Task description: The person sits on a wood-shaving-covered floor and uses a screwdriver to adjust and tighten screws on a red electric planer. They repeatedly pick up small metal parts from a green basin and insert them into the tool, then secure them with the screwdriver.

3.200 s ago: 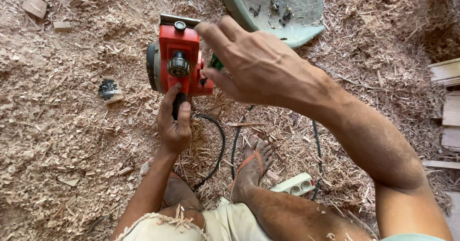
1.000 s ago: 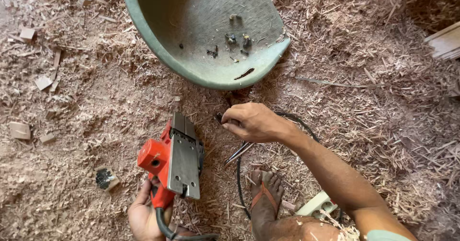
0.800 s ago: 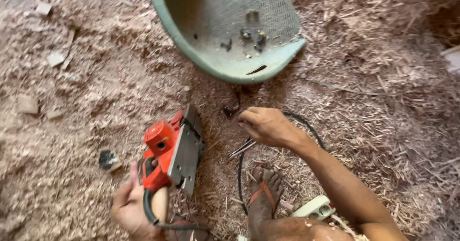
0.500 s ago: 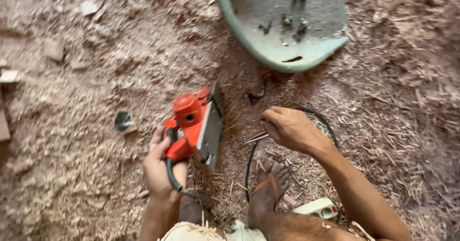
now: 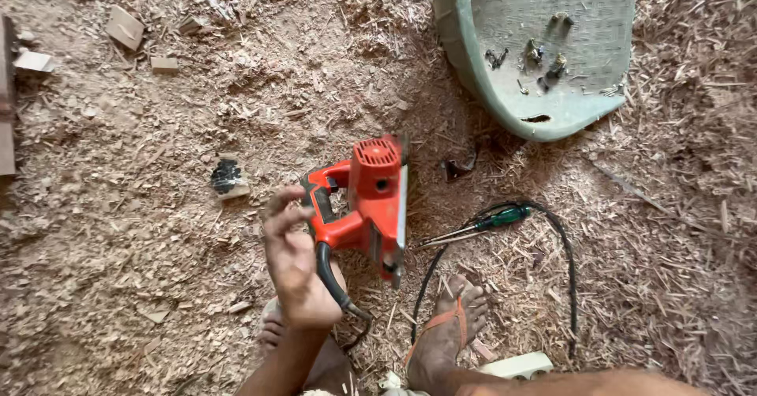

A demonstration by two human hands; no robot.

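At the far left edge of the frame a weathered wooden plank [image 5: 6, 96] runs down the side; beside it, in the upper left, small squared wood offcuts [image 5: 124, 27] lie scattered on the floor [image 5: 118, 230], which is covered all over in pale, fibrous sawdust and curled shavings; a little left of centre a small dark, charred-looking block [image 5: 227, 178] sits half sunk in the shavings; just right of it, low in the middle, the left hand [image 5: 296, 266] is raised with its fingers loosely curled at the rear handle of the electric planer [image 5: 364, 203], thumb side toward the grip, though whether it truly clasps the handle or only touches it I cannot tell; the planer is a boxy tool of glossy red-orange plastic with a ribbed vent on top and a flat grey metal sole, tipped on its side near the centre of the frame, its thick black rubber cable [image 5: 335, 282] curving down from the handle; right of the tool a slim screwdriver [image 5: 477, 226] with a green handle and bright steel shaft lies on the shavings, with a thin black cord [image 5: 569, 278] looping around it; below, a bare foot in an orange-strapped sandal [image 5: 445, 337] rests beside a white plastic socket block [image 5: 516, 366]; in the upper right a curved green plastic seat shell [image 5: 473, 89], finely textured, holds a few dark screws [image 5: 544, 53]; the right hand is out of view.
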